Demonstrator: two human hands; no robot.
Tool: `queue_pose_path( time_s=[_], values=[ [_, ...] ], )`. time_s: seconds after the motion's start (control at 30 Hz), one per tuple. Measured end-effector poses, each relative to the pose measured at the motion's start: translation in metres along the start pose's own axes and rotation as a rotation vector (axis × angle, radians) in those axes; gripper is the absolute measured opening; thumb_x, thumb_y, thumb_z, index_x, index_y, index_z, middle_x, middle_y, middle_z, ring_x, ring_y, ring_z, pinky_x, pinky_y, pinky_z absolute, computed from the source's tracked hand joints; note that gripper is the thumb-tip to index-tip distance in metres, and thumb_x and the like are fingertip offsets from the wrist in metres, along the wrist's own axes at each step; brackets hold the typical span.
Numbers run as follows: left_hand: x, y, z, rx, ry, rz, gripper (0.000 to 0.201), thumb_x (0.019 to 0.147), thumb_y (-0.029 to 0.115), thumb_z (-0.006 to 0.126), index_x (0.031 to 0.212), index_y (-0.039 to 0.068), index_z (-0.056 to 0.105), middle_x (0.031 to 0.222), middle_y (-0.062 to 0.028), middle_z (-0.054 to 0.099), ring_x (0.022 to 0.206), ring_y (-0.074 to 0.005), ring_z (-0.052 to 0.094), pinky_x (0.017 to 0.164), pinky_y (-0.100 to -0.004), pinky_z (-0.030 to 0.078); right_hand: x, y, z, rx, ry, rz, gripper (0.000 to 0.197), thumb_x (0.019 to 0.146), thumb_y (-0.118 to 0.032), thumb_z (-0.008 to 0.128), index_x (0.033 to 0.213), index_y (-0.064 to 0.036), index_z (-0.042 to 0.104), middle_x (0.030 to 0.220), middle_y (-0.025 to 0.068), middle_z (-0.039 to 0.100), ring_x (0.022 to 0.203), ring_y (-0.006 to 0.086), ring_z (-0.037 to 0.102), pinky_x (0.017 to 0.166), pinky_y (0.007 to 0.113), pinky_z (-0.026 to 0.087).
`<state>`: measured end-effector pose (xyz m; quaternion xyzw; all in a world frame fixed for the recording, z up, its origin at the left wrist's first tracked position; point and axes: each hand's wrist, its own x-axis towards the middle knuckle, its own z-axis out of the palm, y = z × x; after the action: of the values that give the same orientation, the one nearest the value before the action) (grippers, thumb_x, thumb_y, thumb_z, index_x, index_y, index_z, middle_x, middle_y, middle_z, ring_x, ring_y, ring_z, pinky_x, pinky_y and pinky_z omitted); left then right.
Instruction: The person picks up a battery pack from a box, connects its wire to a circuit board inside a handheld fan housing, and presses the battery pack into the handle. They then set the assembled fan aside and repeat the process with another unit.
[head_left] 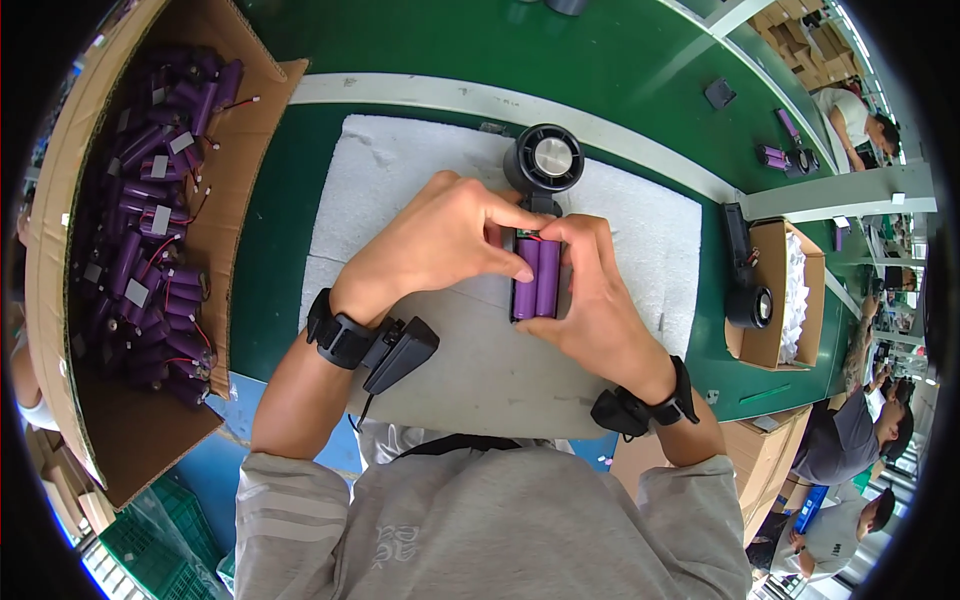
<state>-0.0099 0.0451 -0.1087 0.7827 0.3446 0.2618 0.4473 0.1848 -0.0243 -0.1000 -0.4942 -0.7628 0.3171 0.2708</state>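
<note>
A black handheld fan (545, 160) lies on a white foam sheet (375, 170), its round head pointing away from me. Two purple cylindrical cells, a battery pack (537, 280), sit in its opened handle, with a bit of green circuit board and a red wire at the upper end. My left hand (430, 235) pinches the upper handle, thumb against the left cell and fingers by the neck. My right hand (600, 290) grips the handle from the right, thumb at its lower end and fingertips near the wire. The fingers partly cover the handle's edges.
A big cardboard box (250, 180) of purple battery packs (150, 250) stands at left. On the right are another black fan (748, 300) and a small carton (800, 345) with white pieces. Fan parts (785, 158) lie farther off. Several people work along the right.
</note>
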Motion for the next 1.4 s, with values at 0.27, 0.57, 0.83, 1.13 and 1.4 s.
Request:
queue_pose_path(
  time_s=[0.27, 0.57, 0.83, 1.13, 1.4],
  values=[
    [-0.003, -0.001, 0.005, -0.121, -0.006, -0.157, 0.046, 0.064, 0.006, 0.085, 0.108, 0.003, 0.072, 0.076, -0.0061, 0.067, 0.064, -0.0100, 0.058, 0.061, -0.0276, 0.047, -0.002, 0.009, -0.010, -0.067, -0.054, -0.135, 0.081, 0.055, -0.006, 0.088, 0.125, -0.0062, 0.047, 0.122, 0.0141, 0.045, 0.108, 0.0349, 0.055, 0.091, 0.041, 0.052],
    [-0.002, -0.001, 0.001, -0.106, -0.013, -0.154, 0.044, 0.066, 0.008, 0.083, 0.108, 0.008, 0.073, 0.074, -0.0071, 0.067, 0.061, -0.0121, 0.055, 0.059, -0.0289, 0.046, -0.003, 0.010, -0.010, -0.124, -0.056, -0.158, 0.081, 0.055, -0.012, 0.090, 0.126, -0.0072, 0.051, 0.124, 0.0137, 0.049, 0.107, 0.0349, 0.057, 0.090, 0.041, 0.052],
    [-0.001, 0.001, 0.001, -0.153, -0.024, -0.128, 0.046, 0.065, 0.005, 0.084, 0.109, 0.005, 0.072, 0.079, -0.0056, 0.066, 0.067, -0.0096, 0.059, 0.063, -0.0273, 0.047, -0.003, 0.012, -0.010, -0.103, -0.065, -0.165, 0.082, 0.054, -0.013, 0.091, 0.127, -0.0052, 0.053, 0.125, 0.0128, 0.050, 0.106, 0.0319, 0.059, 0.089, 0.040, 0.053],
    [-0.003, -0.003, 0.003, -0.130, -0.015, -0.138, 0.044, 0.066, 0.008, 0.083, 0.109, 0.009, 0.073, 0.075, -0.0067, 0.065, 0.063, -0.0124, 0.056, 0.060, -0.0292, 0.046, -0.007, 0.011, -0.007, -0.138, -0.025, -0.156, 0.078, 0.056, -0.014, 0.090, 0.125, -0.0042, 0.057, 0.124, 0.0116, 0.051, 0.100, 0.0273, 0.062, 0.087, 0.037, 0.055],
    [-0.002, -0.003, 0.005, -0.145, 0.018, -0.131, 0.045, 0.065, 0.008, 0.084, 0.109, 0.011, 0.073, 0.076, -0.0082, 0.067, 0.060, -0.0138, 0.054, 0.059, -0.0303, 0.046, -0.010, 0.011, -0.009, -0.214, -0.016, -0.211, 0.075, 0.057, -0.016, 0.089, 0.125, -0.0022, 0.058, 0.124, 0.0112, 0.051, 0.096, 0.0261, 0.061, 0.085, 0.037, 0.055]
  ],
)
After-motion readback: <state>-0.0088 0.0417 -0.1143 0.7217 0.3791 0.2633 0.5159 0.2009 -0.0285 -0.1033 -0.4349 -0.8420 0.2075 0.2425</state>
